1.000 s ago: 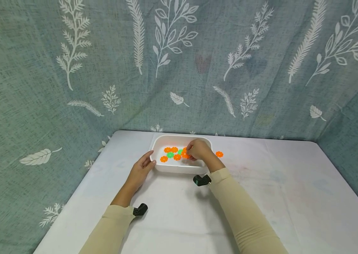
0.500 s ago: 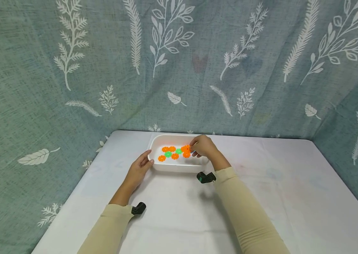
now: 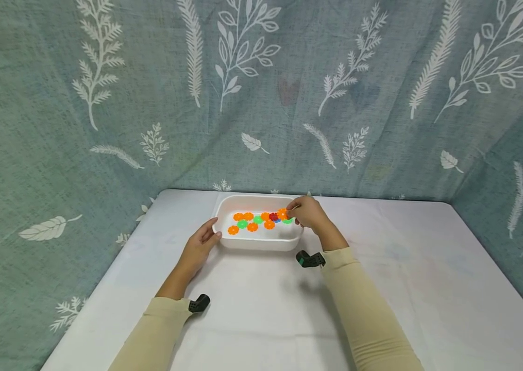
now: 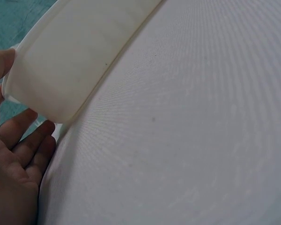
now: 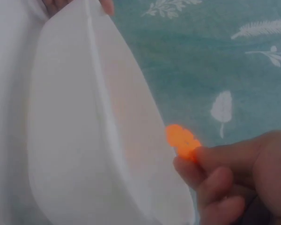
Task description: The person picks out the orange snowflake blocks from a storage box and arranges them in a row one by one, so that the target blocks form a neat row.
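Observation:
A white plastic tub (image 3: 256,244) stands on the white-covered table, holding several orange, green, red (image 3: 273,217) and blue flower-shaped discs. At its left end, my left hand (image 3: 199,246) grips the corner. In the left wrist view the thumb lies at the tub's rim and the other fingers are by its end wall. Above the tub's right part, my right hand (image 3: 309,212) pinches an orange flower-shaped disc (image 5: 181,140) between thumb and forefinger, its other fingers curled. A green disc (image 3: 287,221) lies below that hand, partly covered.
The white tablecloth (image 3: 252,309) spreads in front of the tub and to its right. Close behind the tub hangs a grey-green curtain (image 3: 242,170) with white leaf prints. Each wrist carries a small black camera (image 3: 199,303).
My right hand has moved right along the tub, uncovering red, blue and green discs. The orange disc on the table at right is out of sight. My left hand stays at the tub's corner.

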A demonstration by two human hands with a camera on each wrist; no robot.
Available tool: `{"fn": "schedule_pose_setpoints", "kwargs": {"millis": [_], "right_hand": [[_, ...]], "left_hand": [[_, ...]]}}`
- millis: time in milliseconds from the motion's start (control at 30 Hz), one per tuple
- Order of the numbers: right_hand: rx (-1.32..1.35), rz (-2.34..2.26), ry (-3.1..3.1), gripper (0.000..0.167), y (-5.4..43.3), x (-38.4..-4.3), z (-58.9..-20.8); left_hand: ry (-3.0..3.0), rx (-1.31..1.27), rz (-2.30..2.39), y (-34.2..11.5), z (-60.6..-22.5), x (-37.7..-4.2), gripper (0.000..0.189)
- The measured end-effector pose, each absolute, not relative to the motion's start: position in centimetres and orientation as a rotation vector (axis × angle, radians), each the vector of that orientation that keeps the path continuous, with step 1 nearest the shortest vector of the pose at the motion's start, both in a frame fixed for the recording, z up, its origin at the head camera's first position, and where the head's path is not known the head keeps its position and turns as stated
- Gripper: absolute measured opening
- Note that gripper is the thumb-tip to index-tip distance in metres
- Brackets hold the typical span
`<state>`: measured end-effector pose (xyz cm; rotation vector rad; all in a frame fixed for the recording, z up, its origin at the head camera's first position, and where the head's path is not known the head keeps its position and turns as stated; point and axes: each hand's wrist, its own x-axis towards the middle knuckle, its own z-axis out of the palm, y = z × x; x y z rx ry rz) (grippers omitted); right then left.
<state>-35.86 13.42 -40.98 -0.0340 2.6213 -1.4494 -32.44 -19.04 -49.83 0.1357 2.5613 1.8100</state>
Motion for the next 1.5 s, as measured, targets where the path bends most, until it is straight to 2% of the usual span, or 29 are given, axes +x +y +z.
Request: {"fn": "schedule_pose_setpoints", "kwargs": {"millis": [867, 1500], "right_hand": [[0.225, -1.542, 2.589, 0.017, 18.9, -35.1, -42.2], [0.337, -1.627, 2.567, 0.021, 22.1, -35.5, -45.5]], "left_hand": [[2.555, 0.137, 1.794, -19.0, -49.9, -32.7, 0.057], [2.555, 0.130, 1.801, -18.9, -49.8, -32.5, 0.057]]}}
